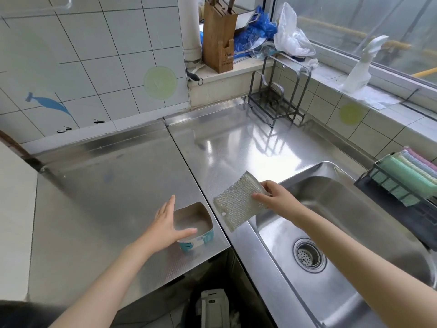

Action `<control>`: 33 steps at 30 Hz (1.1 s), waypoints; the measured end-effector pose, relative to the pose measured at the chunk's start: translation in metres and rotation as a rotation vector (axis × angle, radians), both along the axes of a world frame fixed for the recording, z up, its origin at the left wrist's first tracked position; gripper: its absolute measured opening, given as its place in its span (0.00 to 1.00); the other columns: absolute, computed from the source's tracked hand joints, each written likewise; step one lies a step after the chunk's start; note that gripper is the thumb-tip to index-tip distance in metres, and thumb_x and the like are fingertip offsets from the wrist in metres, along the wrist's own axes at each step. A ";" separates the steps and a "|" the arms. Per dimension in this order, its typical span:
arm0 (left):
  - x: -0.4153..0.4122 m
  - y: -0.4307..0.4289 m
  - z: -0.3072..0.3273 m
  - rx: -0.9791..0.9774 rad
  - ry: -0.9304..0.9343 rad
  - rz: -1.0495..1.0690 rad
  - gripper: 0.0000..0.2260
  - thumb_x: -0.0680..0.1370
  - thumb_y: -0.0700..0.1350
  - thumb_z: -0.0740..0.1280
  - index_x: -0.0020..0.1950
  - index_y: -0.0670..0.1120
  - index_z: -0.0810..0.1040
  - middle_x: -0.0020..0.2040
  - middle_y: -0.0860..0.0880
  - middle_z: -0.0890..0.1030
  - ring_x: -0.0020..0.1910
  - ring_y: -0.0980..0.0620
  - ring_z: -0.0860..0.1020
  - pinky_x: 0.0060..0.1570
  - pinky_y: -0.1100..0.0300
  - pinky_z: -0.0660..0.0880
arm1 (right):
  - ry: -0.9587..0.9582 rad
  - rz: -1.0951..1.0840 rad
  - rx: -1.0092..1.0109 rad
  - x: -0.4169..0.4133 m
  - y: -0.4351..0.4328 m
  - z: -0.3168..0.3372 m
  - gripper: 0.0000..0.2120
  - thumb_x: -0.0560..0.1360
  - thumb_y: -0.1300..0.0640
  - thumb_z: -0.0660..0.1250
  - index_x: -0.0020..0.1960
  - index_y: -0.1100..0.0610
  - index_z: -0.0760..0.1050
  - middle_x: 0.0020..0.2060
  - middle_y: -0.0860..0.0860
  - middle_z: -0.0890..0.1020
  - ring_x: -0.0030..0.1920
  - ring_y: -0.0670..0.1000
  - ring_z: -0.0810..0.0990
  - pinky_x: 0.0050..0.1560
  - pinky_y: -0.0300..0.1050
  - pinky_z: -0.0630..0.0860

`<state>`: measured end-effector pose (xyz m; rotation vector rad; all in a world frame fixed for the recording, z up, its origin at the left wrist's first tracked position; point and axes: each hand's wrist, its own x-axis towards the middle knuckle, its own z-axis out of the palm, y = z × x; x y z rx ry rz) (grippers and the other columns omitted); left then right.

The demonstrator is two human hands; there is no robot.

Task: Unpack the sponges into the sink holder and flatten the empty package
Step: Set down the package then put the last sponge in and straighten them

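Holding grey sponge [237, 200] in right hand [276, 197], left hand [165, 223] on package [196, 226]

White tiled wall [94, 55], steel counter [106, 185], window [378, 27] (daylight glare).

Left hand [169, 224]: bare, forearm entering from the lower left and angled up to the right. Palm faces right, fingers straight and together pointing up, thumb spread out to the right; the hand is not clenched and grips nothing.

Right hand [277, 197]: bare, forearm entering from the lower right edge and angled up to the left. Wrist slightly bent, fingers curled in a pinch, thumb on the near face and fingertips behind, closed on the right edge of a flat, grey-silver mesh scouring sponge [238, 201], held tilted in the air.
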<state>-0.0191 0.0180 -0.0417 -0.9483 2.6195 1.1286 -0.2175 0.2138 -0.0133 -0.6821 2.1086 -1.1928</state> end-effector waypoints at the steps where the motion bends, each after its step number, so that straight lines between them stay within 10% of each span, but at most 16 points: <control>1: -0.005 0.001 0.004 -0.015 -0.002 -0.013 0.46 0.71 0.56 0.69 0.76 0.46 0.41 0.78 0.48 0.44 0.77 0.50 0.44 0.74 0.54 0.45 | 0.003 -0.007 -0.006 -0.002 0.003 0.001 0.06 0.75 0.57 0.65 0.50 0.56 0.70 0.38 0.44 0.74 0.40 0.43 0.74 0.40 0.33 0.69; 9: -0.065 0.023 0.029 -0.039 0.041 -0.162 0.38 0.73 0.55 0.66 0.75 0.45 0.50 0.77 0.46 0.55 0.76 0.50 0.54 0.74 0.55 0.53 | 0.048 -0.078 -0.053 -0.020 0.029 0.008 0.07 0.74 0.56 0.65 0.50 0.56 0.71 0.38 0.44 0.74 0.37 0.41 0.73 0.34 0.26 0.70; 12: -0.095 0.041 0.036 0.006 0.071 -0.225 0.34 0.74 0.54 0.65 0.74 0.44 0.53 0.74 0.46 0.61 0.73 0.50 0.61 0.71 0.57 0.58 | 0.051 -0.121 -0.072 -0.029 0.045 0.011 0.07 0.74 0.56 0.66 0.50 0.56 0.71 0.38 0.46 0.75 0.40 0.45 0.74 0.47 0.41 0.74; 24: -0.206 0.126 0.048 0.334 0.230 -0.231 0.13 0.74 0.35 0.66 0.58 0.43 0.72 0.39 0.49 0.75 0.34 0.54 0.73 0.31 0.68 0.73 | 0.034 -0.353 -0.158 -0.067 0.130 0.017 0.07 0.74 0.57 0.65 0.51 0.54 0.71 0.46 0.51 0.78 0.47 0.51 0.78 0.53 0.48 0.74; 33: -0.291 0.189 0.050 0.204 0.275 -0.471 0.13 0.70 0.35 0.68 0.53 0.40 0.76 0.44 0.45 0.76 0.42 0.48 0.74 0.45 0.59 0.69 | 0.111 -0.519 -0.111 -0.098 0.202 0.016 0.09 0.74 0.57 0.65 0.53 0.53 0.71 0.45 0.44 0.79 0.43 0.42 0.77 0.41 0.32 0.74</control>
